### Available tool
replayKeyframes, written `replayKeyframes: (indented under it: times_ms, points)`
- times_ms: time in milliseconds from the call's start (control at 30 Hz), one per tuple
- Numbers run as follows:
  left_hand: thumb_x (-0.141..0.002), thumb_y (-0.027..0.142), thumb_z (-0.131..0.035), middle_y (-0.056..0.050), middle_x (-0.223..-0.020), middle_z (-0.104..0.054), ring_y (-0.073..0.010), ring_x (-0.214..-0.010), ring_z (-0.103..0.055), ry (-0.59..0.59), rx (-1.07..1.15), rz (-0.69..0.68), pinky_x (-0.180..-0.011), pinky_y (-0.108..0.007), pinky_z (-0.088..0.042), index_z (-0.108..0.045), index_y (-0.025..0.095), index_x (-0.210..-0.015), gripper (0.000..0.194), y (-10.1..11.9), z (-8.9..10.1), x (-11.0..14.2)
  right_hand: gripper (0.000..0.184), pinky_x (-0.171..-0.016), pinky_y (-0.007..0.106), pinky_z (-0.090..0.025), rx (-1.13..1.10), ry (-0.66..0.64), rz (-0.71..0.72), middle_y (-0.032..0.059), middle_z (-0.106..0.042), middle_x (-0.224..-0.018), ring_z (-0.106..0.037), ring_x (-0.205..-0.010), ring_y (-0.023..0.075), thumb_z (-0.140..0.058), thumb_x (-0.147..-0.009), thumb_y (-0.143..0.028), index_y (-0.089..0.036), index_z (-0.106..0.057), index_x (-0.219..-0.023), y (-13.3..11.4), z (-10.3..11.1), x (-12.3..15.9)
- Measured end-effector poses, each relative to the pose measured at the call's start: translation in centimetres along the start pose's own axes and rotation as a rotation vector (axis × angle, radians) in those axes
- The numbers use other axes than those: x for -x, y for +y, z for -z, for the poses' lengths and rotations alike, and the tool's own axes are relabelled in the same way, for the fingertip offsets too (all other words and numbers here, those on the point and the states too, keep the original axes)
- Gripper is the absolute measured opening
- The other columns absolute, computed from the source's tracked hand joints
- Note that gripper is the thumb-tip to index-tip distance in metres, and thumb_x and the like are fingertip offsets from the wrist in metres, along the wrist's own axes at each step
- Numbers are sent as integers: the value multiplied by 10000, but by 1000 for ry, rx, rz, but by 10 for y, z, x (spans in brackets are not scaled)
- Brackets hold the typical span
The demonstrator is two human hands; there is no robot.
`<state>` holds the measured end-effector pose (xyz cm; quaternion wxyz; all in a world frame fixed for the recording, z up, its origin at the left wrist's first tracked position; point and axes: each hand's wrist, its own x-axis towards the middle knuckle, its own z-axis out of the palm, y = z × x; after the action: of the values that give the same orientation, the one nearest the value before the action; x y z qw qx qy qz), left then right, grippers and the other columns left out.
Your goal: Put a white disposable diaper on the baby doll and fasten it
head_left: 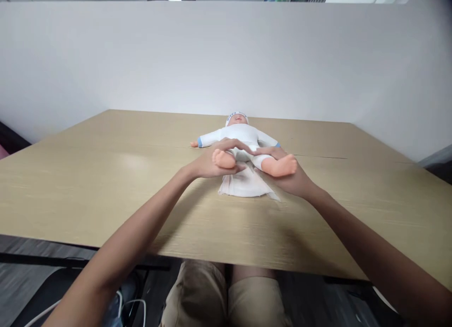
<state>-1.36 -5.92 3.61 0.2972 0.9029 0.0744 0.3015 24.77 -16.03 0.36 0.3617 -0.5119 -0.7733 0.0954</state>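
A baby doll [240, 132] in a white outfit with blue cuffs and a printed headband lies on its back, feet toward me. My left hand [206, 163] is wrapped around the doll's leg on the left, just behind the bare foot [224, 159]. Around the other leg, my right hand [294, 182] is closed, with that foot [282, 165] lying over its palm. Both hands' fingers reach inward and nearly meet over the doll's lower body. Beneath the legs, a white diaper [243, 185] lies spread on the table, its near end toward me. The fingertips are partly hidden behind the legs.
The wooden table [106, 176] reaches back to a white partition [226, 59]. A thin seam runs across the tabletop. Below the near edge are my knees [197, 294], with a dark chair and white cables [143, 308] at lower left.
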Motion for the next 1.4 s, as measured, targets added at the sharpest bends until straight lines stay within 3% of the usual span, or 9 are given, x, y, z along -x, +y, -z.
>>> replayKeyframes:
  times_ms: [133, 333, 500, 700, 900, 1033, 1133, 1267, 1400]
  points:
    - [-962, 322, -718, -92, -1361, -760, -314, -1323, -663, -141, -135, -34, -1227, -528, -441, -748, 272, -1300, 344, -14, 7, 40, 377, -1256, 585, -460, 34, -115, 242, 55, -730, -1446, -615, -1449, 353, -493, -1033, -303, -312, -775, -1283, 32, 12, 19]
    - [-805, 161, -695, -119, -1592, -636, -378, -1567, -446, -308, -337, -26, -1326, -583, -318, -657, 245, -1496, 697, -41, -2, 71, 411, -1260, 608, -436, 264, -244, 373, 90, -649, -1585, -508, -1564, 350, -506, -1014, -212, -279, -734, -1349, 74, 6, 41]
    - [-688, 2, -662, -108, -1641, -597, -382, -1587, -417, -363, -480, -5, -1325, -603, -305, -647, 250, -1514, 863, -50, -10, 77, 446, -1257, 616, -443, 376, -289, 395, 105, -597, -1648, -468, -1597, 330, -468, -1054, -172, -261, -702, -1423, 75, 0, 50]
    - [-872, 21, -544, -67, -1650, -591, -322, -1599, -398, -412, -498, 56, -1326, -525, -310, -692, 254, -1457, 647, -44, -9, 73, 490, -1252, 600, -466, 380, -319, 399, 63, -615, -1637, -548, -1519, 319, -523, -1035, -145, -298, -700, -1466, 72, 7, 46]
    - [-1024, 300, -523, -141, -1457, -683, -366, -1426, -506, -377, -470, 108, -1246, -528, -375, -673, 195, -1427, 442, -28, -18, 62, 524, -1220, 586, -493, 266, -381, 317, 33, -687, -1557, -592, -1459, 305, -415, -1020, -150, -296, -762, -1385, 63, 17, 37]
    - [-928, 608, -701, -184, -1394, -661, -440, -1377, -472, -320, -564, 178, -1183, -562, -403, -611, 161, -1456, 699, -20, -37, 60, 532, -1212, 614, -479, 308, -318, 247, 121, -686, -1520, -567, -1435, 382, -652, -1005, -482, -235, -681, -1476, 46, 6, 46]
    - [-878, 492, -759, -213, -1437, -616, -463, -1393, -438, -267, -679, 232, -1182, -572, -387, -599, 123, -1431, 684, -18, -53, 60, 732, -1205, 630, -462, 409, -240, 228, 177, -643, -1531, -528, -1432, 425, -737, -936, -609, -181, -624, -1518, 38, -12, 56]
    - [-879, 269, -703, -245, -1416, -607, -485, -1397, -430, -213, -699, 281, -1148, -610, -390, -647, 111, -1326, 477, -18, -64, 57, 567, -1113, 619, -491, 548, -150, 154, 198, -639, -1513, -520, -1397, 433, -620, -1021, -403, -179, -600, -1542, 30, -36, 63]
    - [-976, 286, -606, -200, -1249, -679, -439, -1293, -512, -136, -643, 292, -1118, -600, -408, -692, 163, -1150, 229, -18, -59, 51, 421, -1036, 585, -500, 589, -58, 121, 170, -707, -1404, -564, -1312, 411, -548, -1021, -232, -233, -707, -1411, 26, -49, 60]
